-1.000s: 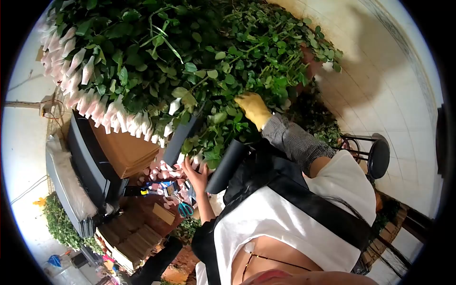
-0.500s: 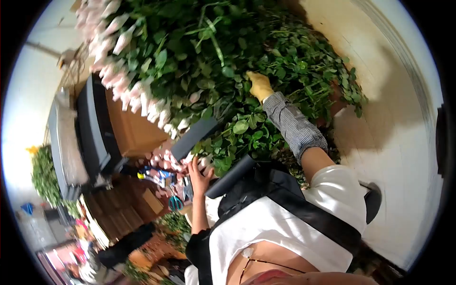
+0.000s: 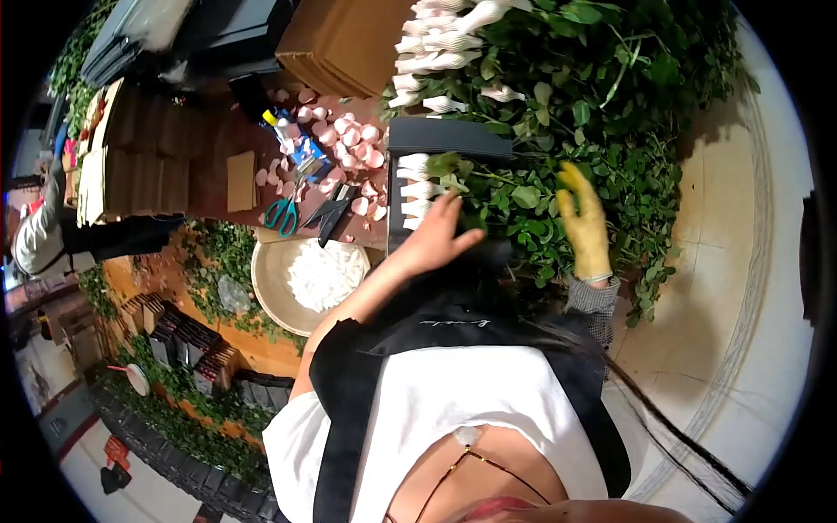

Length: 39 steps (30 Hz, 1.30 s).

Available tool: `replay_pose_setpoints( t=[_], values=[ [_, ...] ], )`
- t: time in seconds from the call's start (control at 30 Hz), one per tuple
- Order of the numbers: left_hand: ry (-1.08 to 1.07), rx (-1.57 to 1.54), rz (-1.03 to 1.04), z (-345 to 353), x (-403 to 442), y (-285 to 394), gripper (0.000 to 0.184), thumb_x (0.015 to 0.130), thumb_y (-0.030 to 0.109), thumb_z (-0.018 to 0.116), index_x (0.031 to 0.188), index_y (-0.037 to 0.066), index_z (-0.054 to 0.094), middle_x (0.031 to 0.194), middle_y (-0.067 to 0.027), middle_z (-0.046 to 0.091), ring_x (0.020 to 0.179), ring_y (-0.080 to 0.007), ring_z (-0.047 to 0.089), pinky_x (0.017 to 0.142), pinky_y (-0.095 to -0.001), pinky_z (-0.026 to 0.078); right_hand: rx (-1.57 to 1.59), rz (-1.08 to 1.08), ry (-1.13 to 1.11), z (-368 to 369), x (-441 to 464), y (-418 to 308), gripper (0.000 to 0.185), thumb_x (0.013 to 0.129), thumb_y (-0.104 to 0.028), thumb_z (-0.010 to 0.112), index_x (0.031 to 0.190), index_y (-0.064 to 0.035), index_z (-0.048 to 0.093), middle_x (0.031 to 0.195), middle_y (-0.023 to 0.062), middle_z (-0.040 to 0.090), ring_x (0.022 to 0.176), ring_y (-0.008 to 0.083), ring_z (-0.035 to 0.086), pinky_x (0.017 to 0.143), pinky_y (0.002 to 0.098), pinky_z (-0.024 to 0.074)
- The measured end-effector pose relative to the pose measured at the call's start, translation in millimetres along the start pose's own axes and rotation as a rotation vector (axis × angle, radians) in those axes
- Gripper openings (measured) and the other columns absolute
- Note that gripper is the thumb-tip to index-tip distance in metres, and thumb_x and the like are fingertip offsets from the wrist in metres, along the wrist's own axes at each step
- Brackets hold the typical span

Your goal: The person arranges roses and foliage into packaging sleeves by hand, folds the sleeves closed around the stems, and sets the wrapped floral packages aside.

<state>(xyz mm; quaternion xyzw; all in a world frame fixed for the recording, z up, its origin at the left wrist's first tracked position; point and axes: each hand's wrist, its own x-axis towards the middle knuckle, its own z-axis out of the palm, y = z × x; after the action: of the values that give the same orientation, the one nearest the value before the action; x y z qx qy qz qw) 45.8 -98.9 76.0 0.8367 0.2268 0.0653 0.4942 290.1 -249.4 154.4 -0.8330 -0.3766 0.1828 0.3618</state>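
My left hand (image 3: 438,235) is bare, its fingers stretched and thumb apart. It reaches over a short row of rose buds in white sleeves (image 3: 417,190) laid on dark card. My right hand (image 3: 586,228), in a yellow glove, has its fingers apart above the leafy stems (image 3: 532,235). Between the hands a leafy stem (image 3: 488,174), partly blurred, lies across the others; I cannot tell whether a finger touches it. A dark grey card strip (image 3: 449,138) lies just beyond the row. Past it is a large pile of roses in pale sleeves (image 3: 445,44).
Left of the row are loose pink petals (image 3: 349,139), teal-handled scissors (image 3: 281,215) and a black stapler-like tool (image 3: 331,213). A bowl of white sleeves (image 3: 323,275) stands by my left forearm. Cardboard stacks (image 3: 144,183) stand further left. Another person (image 3: 44,227) is at far left.
My view has swung left, showing more of the table. My gloved hand has come out of the foliage and drawn back. My left hand now reaches over the row of buds.
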Motion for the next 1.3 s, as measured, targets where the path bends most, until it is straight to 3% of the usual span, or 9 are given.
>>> replay_pose_setpoints(
  t=[0.1, 0.2, 0.4, 0.53, 0.83, 1.03, 1.17, 1.23, 1.3],
  values=[
    [-0.05, 0.137, 0.008, -12.7, -6.2, 8.0, 0.077, 0.092, 0.043, 0.068, 0.141, -0.011, 0.041, 0.153, -0.0266, 0.035, 0.139, -0.037, 0.041, 0.114, -0.0417, 0.036, 0.112, -0.298, -0.241, 51.3, -4.4, -69.0, 0.047, 0.096, -0.021, 0.062, 0.14, -0.0082, 0.053, 0.141, 0.0144, 0.056, 0.129, 0.0288, 0.054, 0.109, 0.0406, 0.0417],
    [-0.207, -0.477, -0.019, -55.7, -18.3, -34.0, 0.061, 0.094, 0.036, 0.066, 0.137, -0.005, 0.051, 0.138, -0.0236, 0.055, 0.13, -0.0319, 0.053, 0.108, -0.0378, 0.042, 0.076, -0.592, -0.385, 116.9, 5.4, -114.9, 0.052, 0.09, -0.016, 0.064, 0.14, -0.0072, 0.052, 0.142, 0.0165, 0.055, 0.129, 0.0339, 0.053, 0.109, 0.0418, 0.0416],
    [0.327, -0.327, -0.382, -91.8, -73.1, -113.5, 0.027, 0.097, 0.018, 0.059, 0.116, 0.001, 0.068, 0.102, -0.0153, 0.072, 0.093, -0.0231, 0.069, 0.081, -0.0327, 0.053, -0.088, -0.787, -0.611, 159.0, 30.0, -76.9, 0.045, 0.085, -0.008, 0.066, 0.129, -0.0057, 0.058, 0.121, 0.0184, 0.065, 0.11, 0.0355, 0.063, 0.094, 0.0424, 0.0515],
    [0.287, -0.357, -0.261, -65.2, -67.8, -115.4, 0.027, 0.097, 0.021, 0.062, 0.115, 0.002, 0.068, 0.096, -0.0177, 0.071, 0.089, -0.0284, 0.07, 0.08, -0.0343, 0.053, -0.173, -0.5, -0.738, 132.4, 14.6, -61.2, 0.027, 0.087, -0.015, 0.066, 0.112, -0.0067, 0.067, 0.094, 0.0127, 0.071, 0.088, 0.0332, 0.068, 0.079, 0.0466, 0.0523],
    [-0.113, 0.162, -0.11, -54.7, -13.9, -81.4, 0.045, 0.08, 0.047, 0.076, 0.077, 0.002, 0.072, 0.077, -0.0148, 0.07, 0.071, -0.0314, 0.068, 0.064, -0.0424, 0.051, -1.048, -0.492, -1.168, 173.0, 40.7, -75.6, 0.029, 0.086, -0.032, 0.064, 0.103, -0.0097, 0.072, 0.092, 0.0118, 0.073, 0.087, 0.0326, 0.07, 0.075, 0.0441, 0.0538],
    [-0.111, -0.495, -0.09, -50.9, -26.2, -99.0, 0.029, 0.085, 0.02, 0.073, 0.069, 0.0, 0.059, 0.068, -0.0065, 0.059, 0.062, -0.0152, 0.058, 0.061, -0.0336, 0.046, -0.915, -0.436, -1.139, 166.5, 39.7, -59.8, 0.025, 0.086, -0.028, 0.064, 0.102, -0.0097, 0.07, 0.093, 0.0109, 0.073, 0.088, 0.0307, 0.07, 0.076, 0.0434, 0.0526],
    [0.374, -1.27, -0.328, -89.5, -61.6, -112.0, 0.016, 0.089, 0.004, 0.061, 0.075, -0.002, 0.055, 0.1, -0.0042, 0.062, 0.09, -0.0093, 0.054, 0.074, -0.0259, 0.045, -0.864, -0.434, -1.043, 165.4, 32.3, -46.2, 0.023, 0.086, -0.027, 0.066, 0.099, -0.0094, 0.069, 0.091, 0.0105, 0.072, 0.089, 0.0309, 0.069, 0.077, 0.0446, 0.0503],
    [0.546, -0.657, 0.023, -116.1, -67.9, -104.6, 0.014, 0.087, -0.001, 0.058, 0.074, -0.002, 0.052, 0.101, -0.0061, 0.061, 0.093, -0.0092, 0.052, 0.076, -0.0247, 0.045, -0.582, -0.324, -1.114, 148.0, 42.4, -51.7, 0.027, 0.086, -0.03, 0.067, 0.1, -0.0071, 0.068, 0.091, 0.0112, 0.072, 0.088, 0.0331, 0.068, 0.077, 0.0452, 0.0513],
    [0.515, -0.583, -0.019, -113.0, -70.9, -96.1, 0.017, 0.087, -0.002, 0.057, 0.073, -0.001, 0.047, 0.096, -0.0065, 0.06, 0.086, -0.0091, 0.053, 0.074, -0.0232, 0.045, -0.357, -0.273, -1.063, 133.5, 39.5, -67.1, 0.03, 0.087, -0.032, 0.067, 0.102, -0.0052, 0.067, 0.089, 0.012, 0.071, 0.086, 0.0354, 0.068, 0.076, 0.0449, 0.0528]
  ],
)
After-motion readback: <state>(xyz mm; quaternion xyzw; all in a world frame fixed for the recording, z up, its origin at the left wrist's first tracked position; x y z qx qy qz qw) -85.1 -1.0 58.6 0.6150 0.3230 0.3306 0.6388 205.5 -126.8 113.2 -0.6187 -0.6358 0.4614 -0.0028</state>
